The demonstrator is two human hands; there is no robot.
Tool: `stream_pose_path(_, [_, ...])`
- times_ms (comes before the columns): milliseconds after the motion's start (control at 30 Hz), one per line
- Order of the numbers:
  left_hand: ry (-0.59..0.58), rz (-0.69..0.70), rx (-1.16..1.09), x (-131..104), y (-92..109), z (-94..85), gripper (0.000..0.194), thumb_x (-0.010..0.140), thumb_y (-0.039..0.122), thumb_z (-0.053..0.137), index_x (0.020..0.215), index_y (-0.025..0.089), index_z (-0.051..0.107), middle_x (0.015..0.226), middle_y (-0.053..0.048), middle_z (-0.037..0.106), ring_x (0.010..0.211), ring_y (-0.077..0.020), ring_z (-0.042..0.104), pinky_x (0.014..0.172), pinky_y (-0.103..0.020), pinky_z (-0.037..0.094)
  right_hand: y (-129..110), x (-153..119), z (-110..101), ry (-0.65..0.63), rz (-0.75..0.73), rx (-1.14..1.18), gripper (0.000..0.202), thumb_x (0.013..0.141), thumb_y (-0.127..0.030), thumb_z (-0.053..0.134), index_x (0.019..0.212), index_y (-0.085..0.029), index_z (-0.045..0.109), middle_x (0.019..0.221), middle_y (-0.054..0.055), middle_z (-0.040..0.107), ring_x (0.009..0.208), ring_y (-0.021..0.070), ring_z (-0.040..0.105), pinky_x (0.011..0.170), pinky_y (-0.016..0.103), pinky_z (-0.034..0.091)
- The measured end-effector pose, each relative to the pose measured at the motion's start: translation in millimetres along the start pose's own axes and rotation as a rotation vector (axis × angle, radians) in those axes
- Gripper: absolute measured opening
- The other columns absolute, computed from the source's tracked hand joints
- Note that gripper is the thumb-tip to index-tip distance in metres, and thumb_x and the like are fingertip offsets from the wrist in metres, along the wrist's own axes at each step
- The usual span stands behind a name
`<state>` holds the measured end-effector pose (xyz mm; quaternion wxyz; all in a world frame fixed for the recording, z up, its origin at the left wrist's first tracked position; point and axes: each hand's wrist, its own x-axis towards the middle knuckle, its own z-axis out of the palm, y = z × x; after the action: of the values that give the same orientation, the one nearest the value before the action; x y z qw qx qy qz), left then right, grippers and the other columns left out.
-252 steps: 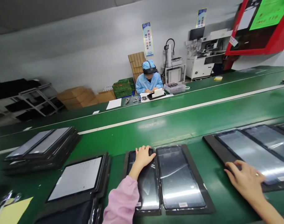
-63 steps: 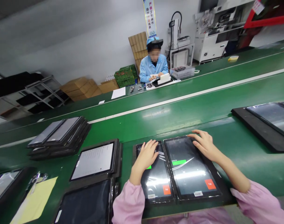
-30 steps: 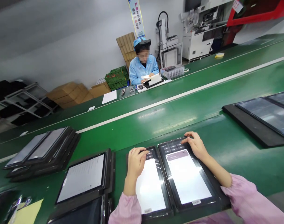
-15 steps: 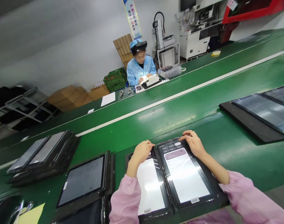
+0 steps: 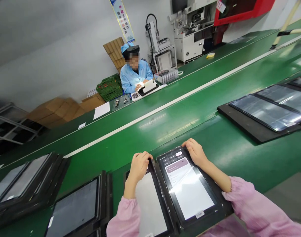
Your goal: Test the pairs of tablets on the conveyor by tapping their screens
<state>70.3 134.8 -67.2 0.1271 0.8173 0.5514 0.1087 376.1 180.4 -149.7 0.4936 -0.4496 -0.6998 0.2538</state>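
Note:
Two tablets lie side by side on a dark tray in front of me. The left tablet [image 5: 150, 200] shows a pale blank screen, partly covered by my left arm. My left hand [image 5: 139, 164] is closed over its top edge, with the fingers curled and the fingertips partly hidden. On the right tablet [image 5: 193, 194] is a lit white page with a mauve panel and dark tiles at the top. My right hand [image 5: 195, 153] grips its upper right corner, fingers bent over the edge. Small labels sit at the bottom of both tablets.
Stacked trays with tablets [image 5: 29, 177] stand at left, beside another dark-screened tablet [image 5: 75, 207]. A black tray [image 5: 239, 123] with tablets lies at right. Across the green bench [image 5: 130, 138], a co-worker in blue [image 5: 135, 75] sits near a stack of trays [image 5: 166, 75].
The view has swung to the right, so the scene shifts left. The left tablet's screen looks dimmer. My right-hand fingers are more closed at the corner. A pale pole appears at upper right.

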Motion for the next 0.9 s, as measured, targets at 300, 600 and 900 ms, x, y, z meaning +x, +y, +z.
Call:
stream_pose_path(300, [-0.067, 0.008, 0.123, -6, 8, 7.8, 0.052, 0.108, 0.043, 0.021, 0.131, 0.027, 0.065, 0.114, -0.006, 0.067, 0.104, -0.0224, 0.062, 0.117, -0.055, 0.025, 2, -2, 5, -0.064, 0.21, 0.051, 0.045, 0.099, -0.052, 0.049, 0.077, -0.019, 0.069, 0.081, 0.009, 0.054, 0.082, 0.0259, 0.052, 0.088, 0.042, 0.045])
stream_pose_path(600, [-0.047, 0.023, 0.323, -4, 17, 8.1, 0.045, 0.106, 0.036, 0.032, 0.13, 0.027, 0.069, 0.108, -0.007, 0.067, 0.095, -0.0255, 0.066, 0.115, -0.067, 0.029, 5, 8, 11, -0.104, 0.273, 0.622, 0.074, 0.093, -0.083, 0.04, 0.099, -0.017, 0.073, 0.113, 0.015, 0.068, 0.101, 0.0273, 0.066, 0.095, 0.044, 0.054])
stream_pose_path(900, [-0.16, -0.167, -0.056, -5, -8, -1.9, 0.049, 0.1, 0.024, 0.035, 0.144, 0.024, 0.056, 0.13, -0.008, 0.069, 0.123, -0.0247, 0.063, 0.124, -0.059, 0.024, 5, 7, 4, -0.068, 0.151, 0.4, 0.065, 0.097, -0.076, 0.043, 0.102, -0.021, 0.078, 0.15, 0.013, 0.048, 0.14, 0.0337, 0.041, 0.12, 0.052, 0.029])
